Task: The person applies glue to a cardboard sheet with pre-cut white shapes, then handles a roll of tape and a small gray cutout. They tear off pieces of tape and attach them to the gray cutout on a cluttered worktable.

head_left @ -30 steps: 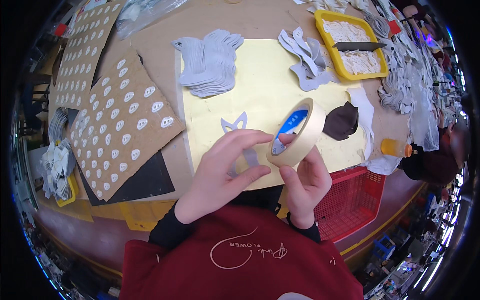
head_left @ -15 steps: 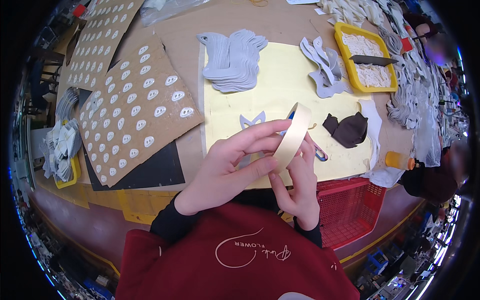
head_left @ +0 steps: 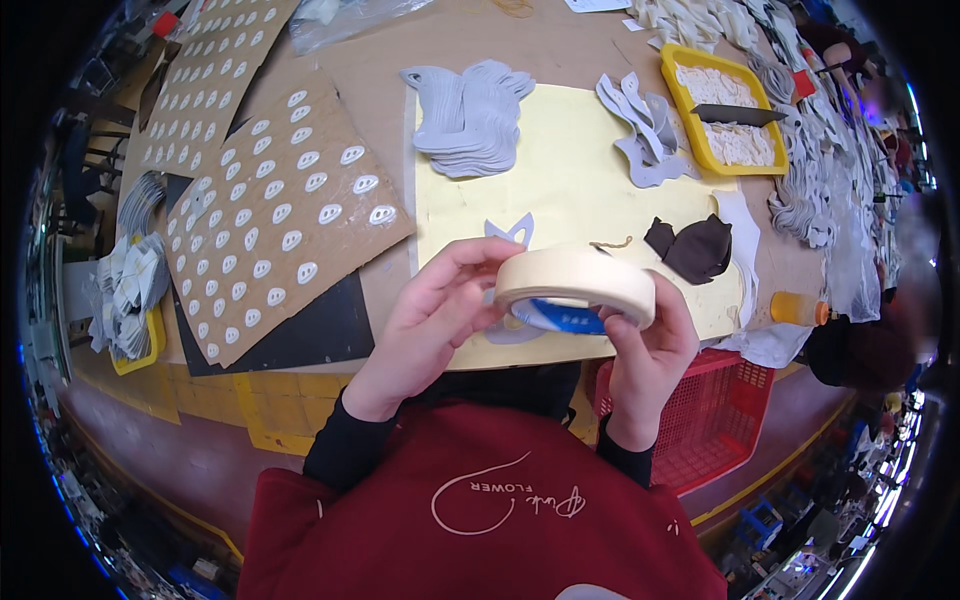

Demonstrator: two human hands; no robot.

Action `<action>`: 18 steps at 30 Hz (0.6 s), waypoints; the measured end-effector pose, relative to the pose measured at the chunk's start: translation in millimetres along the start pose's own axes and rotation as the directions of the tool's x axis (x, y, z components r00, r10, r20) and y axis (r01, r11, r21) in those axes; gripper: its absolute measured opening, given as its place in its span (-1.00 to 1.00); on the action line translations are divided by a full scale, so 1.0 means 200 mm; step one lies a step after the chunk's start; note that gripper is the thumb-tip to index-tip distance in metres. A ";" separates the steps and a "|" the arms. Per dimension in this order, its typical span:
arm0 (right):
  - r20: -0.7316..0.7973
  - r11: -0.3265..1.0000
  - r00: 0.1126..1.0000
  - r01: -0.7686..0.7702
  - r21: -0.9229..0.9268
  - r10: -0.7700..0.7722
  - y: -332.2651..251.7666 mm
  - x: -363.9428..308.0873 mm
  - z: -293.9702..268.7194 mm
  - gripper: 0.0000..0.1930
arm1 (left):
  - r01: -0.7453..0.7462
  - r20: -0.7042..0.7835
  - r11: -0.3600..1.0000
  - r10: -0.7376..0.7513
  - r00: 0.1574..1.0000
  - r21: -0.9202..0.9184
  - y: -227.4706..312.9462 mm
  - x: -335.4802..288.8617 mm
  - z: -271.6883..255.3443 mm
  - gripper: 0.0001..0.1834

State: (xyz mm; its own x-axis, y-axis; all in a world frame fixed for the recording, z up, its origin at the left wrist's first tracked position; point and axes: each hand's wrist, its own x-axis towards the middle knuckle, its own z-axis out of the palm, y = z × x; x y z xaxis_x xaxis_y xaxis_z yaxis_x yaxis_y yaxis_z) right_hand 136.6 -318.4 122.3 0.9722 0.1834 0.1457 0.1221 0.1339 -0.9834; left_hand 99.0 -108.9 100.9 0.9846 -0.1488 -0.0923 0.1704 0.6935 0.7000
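A roll of cream masking tape (head_left: 580, 270) with a blue inner core is held over the yellow sheet (head_left: 570, 130). My right hand (head_left: 655, 350) grips its right side, the thumb inside the ring. My left hand (head_left: 430, 315) is closed at the roll's left edge, fingertips and thumb against it. Behind the roll lies a grey cut-out piece (head_left: 522, 226), partly hidden by the tape and my left hand. A short brown cord (head_left: 612, 243) shows just beyond the roll. Dark brown fabric (head_left: 697, 250) sits right of it.
Stacked grey pieces (head_left: 475, 125) and loose grey pieces (head_left: 645, 135) lie farther back. A yellow tray (head_left: 690, 130) of white pieces has a dark blade across it. Left is a board (head_left: 290, 215) with white stickers. A red crate (head_left: 705, 430) and orange bottle (head_left: 798, 308) are at right.
The tape roll has turned from upright on edge to nearly flat, showing its blue core. My hands have moved apart, the right one shifting rightward around the roll.
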 end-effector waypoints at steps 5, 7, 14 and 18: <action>0.028 0.979 0.995 0.095 -0.180 -0.091 -0.07 -0.07 0.05 -0.59 | -0.243 0.082 0.768 0.242 0.967 0.592 0.00 -0.06 0.08 -0.55; 0.053 0.955 0.994 0.108 -0.277 -0.097 -0.11 -0.11 0.06 -0.58 | -0.287 0.131 0.667 0.275 0.952 0.688 0.01 -0.06 0.11 -0.58; -0.068 0.966 0.991 0.099 -0.240 -0.119 -0.22 -0.25 0.01 -0.55 | -0.344 0.244 0.695 0.243 0.939 0.631 -0.01 -0.10 0.25 -0.60; -0.040 0.990 0.998 -0.048 -0.135 0.044 -0.25 -0.31 -0.05 -0.60 | -0.277 0.415 0.658 -0.061 0.908 0.700 0.06 -0.16 0.25 -0.53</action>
State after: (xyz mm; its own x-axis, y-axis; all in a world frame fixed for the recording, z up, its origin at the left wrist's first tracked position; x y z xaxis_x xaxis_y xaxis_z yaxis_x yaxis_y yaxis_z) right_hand 72.6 -345.6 161.2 0.9837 0.1502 0.0984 0.1006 -0.0077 -0.9949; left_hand 68.4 -131.0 148.0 0.8666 -0.4699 0.1680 -0.1884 0.0037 0.9821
